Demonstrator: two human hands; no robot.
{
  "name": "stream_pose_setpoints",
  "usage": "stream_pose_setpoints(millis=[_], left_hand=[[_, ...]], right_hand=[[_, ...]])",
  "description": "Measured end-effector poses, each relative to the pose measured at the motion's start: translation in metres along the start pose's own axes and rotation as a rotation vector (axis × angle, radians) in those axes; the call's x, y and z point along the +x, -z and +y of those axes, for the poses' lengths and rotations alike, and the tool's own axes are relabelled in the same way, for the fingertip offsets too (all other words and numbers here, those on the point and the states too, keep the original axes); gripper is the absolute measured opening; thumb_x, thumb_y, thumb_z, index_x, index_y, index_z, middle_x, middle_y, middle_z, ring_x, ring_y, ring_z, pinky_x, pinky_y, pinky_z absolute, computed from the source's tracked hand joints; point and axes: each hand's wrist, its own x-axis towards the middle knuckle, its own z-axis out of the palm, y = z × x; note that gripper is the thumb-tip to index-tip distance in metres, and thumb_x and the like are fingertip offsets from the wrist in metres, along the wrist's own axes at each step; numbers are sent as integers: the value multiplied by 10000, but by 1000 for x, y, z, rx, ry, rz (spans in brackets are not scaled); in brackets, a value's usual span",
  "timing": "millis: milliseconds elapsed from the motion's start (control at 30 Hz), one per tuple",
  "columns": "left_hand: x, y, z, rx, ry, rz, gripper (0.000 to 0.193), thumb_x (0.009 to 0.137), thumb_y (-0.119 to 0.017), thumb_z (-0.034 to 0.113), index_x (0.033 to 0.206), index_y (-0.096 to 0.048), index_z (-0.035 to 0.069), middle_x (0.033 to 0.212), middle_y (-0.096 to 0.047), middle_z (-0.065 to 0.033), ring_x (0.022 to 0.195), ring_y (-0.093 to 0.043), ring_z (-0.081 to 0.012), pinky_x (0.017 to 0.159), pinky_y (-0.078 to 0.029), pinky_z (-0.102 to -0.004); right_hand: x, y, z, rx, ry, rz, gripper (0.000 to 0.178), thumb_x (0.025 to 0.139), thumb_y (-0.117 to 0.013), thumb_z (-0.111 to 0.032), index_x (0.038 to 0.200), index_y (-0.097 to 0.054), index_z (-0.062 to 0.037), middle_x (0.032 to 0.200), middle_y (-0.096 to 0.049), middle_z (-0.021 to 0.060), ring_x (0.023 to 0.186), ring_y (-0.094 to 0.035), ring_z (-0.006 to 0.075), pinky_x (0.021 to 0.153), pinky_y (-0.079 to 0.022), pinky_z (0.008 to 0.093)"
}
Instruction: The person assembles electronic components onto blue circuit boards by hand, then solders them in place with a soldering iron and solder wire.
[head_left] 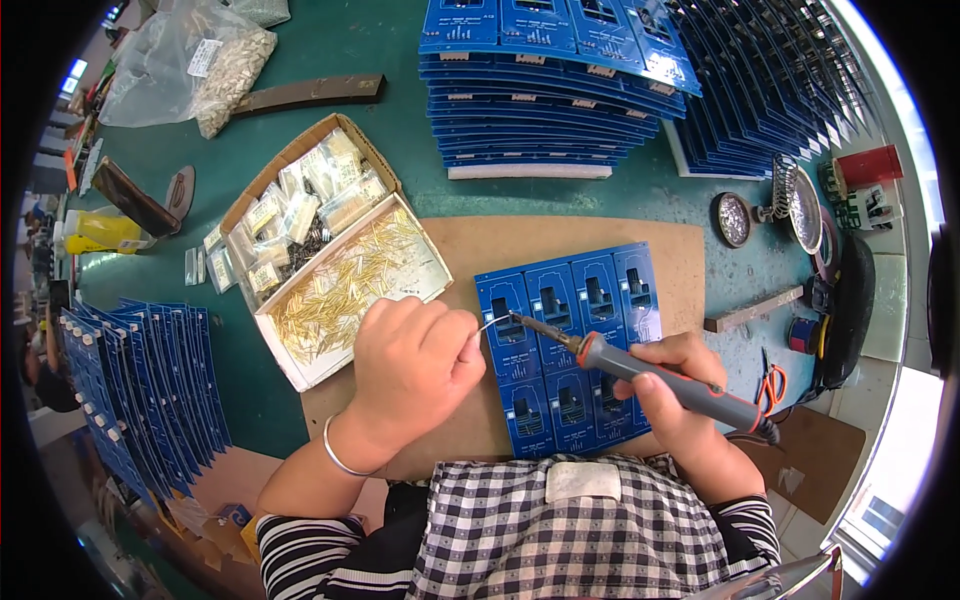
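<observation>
A blue circuit board panel (548, 379), divided into several units with dark cut-outs, lies before me on a brown board (462, 240). My right hand (683, 385) grips a grey and orange soldering iron (665, 378) whose tip reaches the panel's upper left part. In a pinch, my left hand (420, 365) holds a thin solder wire (491, 323), and its end meets the iron's tip. A shallow white box (436, 268) of loose gold pins stands just left of that hand. The joint under the tip is too small to make out.
Stacked blue panels (540, 120) stand at the back, with more racked panels (765, 80) right and at the left (150, 390). A soldering iron stand (785, 195), a round tin (733, 220) and orange-handled scissors (771, 384) are on the right. A plastic bag (160, 75) lies far left.
</observation>
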Motion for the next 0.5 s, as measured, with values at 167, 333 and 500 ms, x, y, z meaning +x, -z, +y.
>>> stream_pose_setpoints(millis=[167,333,500], left_hand=[[10,11,-1,47,-23,25,209,607,-674,17,745,-540,98,644,-507,-38,601,-489,-241,598,-355,-365],[28,2,6,22,-134,17,193,611,-664,20,746,-546,93,654,-518,-36,612,-496,-233,627,-360,-371],[31,-12,10,17,-162,-49,185,610,-661,23,739,-548,93,657,-522,-36,614,-498,-233,638,-361,-368]], right_hand=[[-3,25,-5,239,14,152,293,840,-684,-189,1019,-577,16,817,-642,114,728,-667,162,641,-535,275],[3,47,-5,239,26,55,297,813,-708,-151,1025,-593,22,882,-682,143,741,-682,176,667,-542,270],[4,48,2,147,-5,-20,239,813,-695,-130,972,-625,35,856,-704,154,763,-711,197,681,-552,276]])
